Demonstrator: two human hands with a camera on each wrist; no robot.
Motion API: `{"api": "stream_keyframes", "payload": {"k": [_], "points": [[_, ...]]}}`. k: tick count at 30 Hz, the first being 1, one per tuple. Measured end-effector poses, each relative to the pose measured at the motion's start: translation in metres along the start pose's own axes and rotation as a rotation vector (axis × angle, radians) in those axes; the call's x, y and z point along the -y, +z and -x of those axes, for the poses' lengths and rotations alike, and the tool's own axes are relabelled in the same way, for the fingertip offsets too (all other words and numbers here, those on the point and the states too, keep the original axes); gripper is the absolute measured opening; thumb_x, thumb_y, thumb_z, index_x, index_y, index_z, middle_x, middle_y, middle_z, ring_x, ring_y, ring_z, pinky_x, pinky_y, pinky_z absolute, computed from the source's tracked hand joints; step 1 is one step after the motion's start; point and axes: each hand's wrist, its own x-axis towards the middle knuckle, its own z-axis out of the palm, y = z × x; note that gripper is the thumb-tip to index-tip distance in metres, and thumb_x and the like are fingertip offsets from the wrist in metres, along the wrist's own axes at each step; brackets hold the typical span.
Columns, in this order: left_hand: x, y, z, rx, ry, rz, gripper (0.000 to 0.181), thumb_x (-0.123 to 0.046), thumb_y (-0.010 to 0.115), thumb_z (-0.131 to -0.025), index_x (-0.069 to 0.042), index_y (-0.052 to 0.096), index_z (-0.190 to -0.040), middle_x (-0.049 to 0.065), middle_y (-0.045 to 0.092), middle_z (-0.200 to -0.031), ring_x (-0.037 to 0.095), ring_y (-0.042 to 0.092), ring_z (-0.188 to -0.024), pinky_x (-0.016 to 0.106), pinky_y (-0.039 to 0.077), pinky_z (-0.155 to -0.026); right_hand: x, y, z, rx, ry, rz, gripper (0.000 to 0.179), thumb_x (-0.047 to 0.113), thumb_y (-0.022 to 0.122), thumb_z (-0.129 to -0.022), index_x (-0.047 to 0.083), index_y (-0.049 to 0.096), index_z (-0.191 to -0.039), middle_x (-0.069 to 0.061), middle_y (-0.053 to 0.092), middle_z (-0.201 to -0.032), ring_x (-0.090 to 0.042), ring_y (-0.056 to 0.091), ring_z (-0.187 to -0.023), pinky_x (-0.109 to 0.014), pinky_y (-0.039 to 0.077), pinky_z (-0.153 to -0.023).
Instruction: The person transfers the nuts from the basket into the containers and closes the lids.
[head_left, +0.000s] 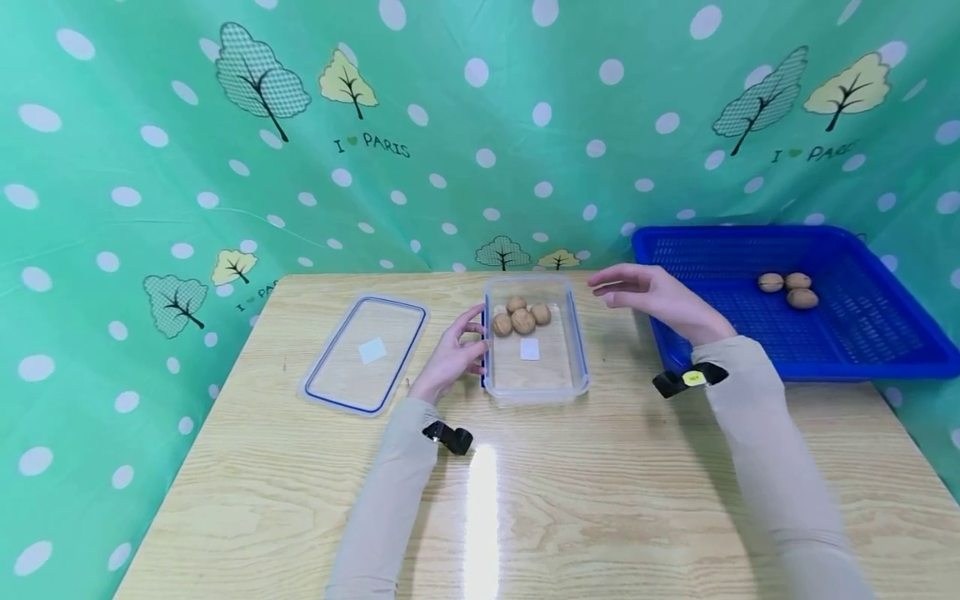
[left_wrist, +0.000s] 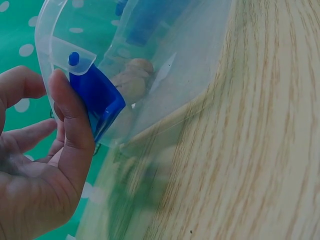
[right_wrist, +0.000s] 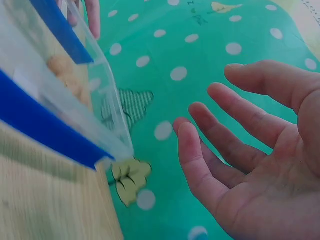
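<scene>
A clear plastic box (head_left: pixel 551 367) with blue latches stands uncovered on the table. Several walnuts (head_left: pixel 522 321) lie together toward its far end, beside a small white square (head_left: pixel 529 349). My left hand (head_left: pixel 455 357) is at the box's left side, its loosely bent fingers touching the outer wall and rim near a blue latch (left_wrist: pixel 97 97). Off the box's right side hovers my right hand (head_left: pixel 648 296), apart from it, fingers spread and relaxed. Nothing lies in that palm, as the right wrist view shows for the hand (right_wrist: pixel 255 145).
A blue basket (head_left: pixel 720 333) at the right holds three walnuts (head_left: pixel 802 298). To the left, a clear lid (head_left: pixel 341 367) with a blue seal and a white square lies flat on the wooden table (head_left: pixel 600 500). A green dotted curtain (head_left: pixel 450 100) hangs behind.
</scene>
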Motion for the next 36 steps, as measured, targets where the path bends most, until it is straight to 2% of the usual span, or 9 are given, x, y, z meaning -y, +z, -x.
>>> {"api": "stream_keyframes", "payload": {"k": [4,9,13,17,21,27,36], "points": [[0.001,0.0,-0.001,-0.004,-0.001,0.004,0.07,0.009,0.053,-0.089,-0.02,0.034,-0.15,0.012,0.042,-0.12,0.013,0.053,-0.07,0.025,0.055,-0.054,-0.004,-0.014,0.01,-0.031,0.02,0.008,0.042,0.02,0.06,-0.097,0.003,0.054,-0.134,-0.011,0.056,-0.132,-0.016,0.056,-0.115,-0.025,0.046,-0.094],[0.0,0.0,-0.001,0.002,-0.005,0.012,0.071,0.01,0.052,-0.09,-0.02,0.033,-0.151,0.013,0.041,-0.121,0.014,0.053,-0.07,0.024,0.055,-0.054,-0.007,-0.028,0.023,-0.073,0.052,0.019,0.042,0.021,0.061,-0.096,0.003,0.054,-0.133,-0.012,0.054,-0.134,-0.012,0.057,-0.112,-0.019,0.046,-0.091],[-0.001,0.0,-0.001,-0.004,-0.012,0.015,0.07,0.009,0.053,-0.09,-0.021,0.033,-0.151,0.013,0.041,-0.122,0.014,0.054,-0.071,0.024,0.055,-0.055,-0.01,-0.041,0.03,-0.085,0.059,0.054,0.044,0.025,0.06,-0.097,0.004,0.054,-0.134,-0.012,0.053,-0.134,-0.015,0.057,-0.113,-0.019,0.046,-0.09],[-0.002,0.001,0.0,0.0,-0.016,0.023,0.07,0.009,0.053,-0.09,-0.02,0.033,-0.151,0.013,0.041,-0.122,0.014,0.054,-0.072,0.024,0.055,-0.055,-0.015,-0.055,0.034,-0.102,0.01,0.056,0.042,0.021,0.058,-0.098,0.0,0.053,-0.134,-0.016,0.055,-0.131,-0.02,0.057,-0.113,-0.024,0.05,-0.09],[-0.001,0.001,-0.001,0.004,-0.018,0.028,0.07,0.01,0.052,-0.091,-0.019,0.033,-0.151,0.013,0.04,-0.122,0.013,0.054,-0.071,0.024,0.055,-0.054,-0.018,-0.07,0.039,-0.123,-0.023,0.064,0.04,0.018,0.057,-0.098,-0.003,0.052,-0.133,-0.015,0.056,-0.129,-0.015,0.058,-0.111,-0.023,0.052,-0.087],[-0.001,0.001,0.0,0.004,-0.008,0.009,0.069,0.009,0.052,-0.091,-0.02,0.033,-0.151,0.013,0.041,-0.123,0.014,0.054,-0.072,0.025,0.056,-0.055,-0.017,-0.087,0.045,-0.131,0.013,0.104,0.042,0.02,0.056,-0.099,-0.001,0.051,-0.135,-0.004,0.055,-0.129,-0.005,0.057,-0.108,-0.018,0.051,-0.085],[-0.002,0.001,0.0,0.004,-0.015,-0.013,0.071,0.007,0.054,-0.09,-0.021,0.032,-0.151,0.013,0.041,-0.123,0.015,0.054,-0.072,0.026,0.056,-0.056,-0.022,-0.106,0.054,-0.134,0.075,0.117,0.045,0.024,0.054,-0.1,0.002,0.047,-0.139,-0.006,0.048,-0.134,-0.008,0.055,-0.113,-0.014,0.049,-0.085]]}}
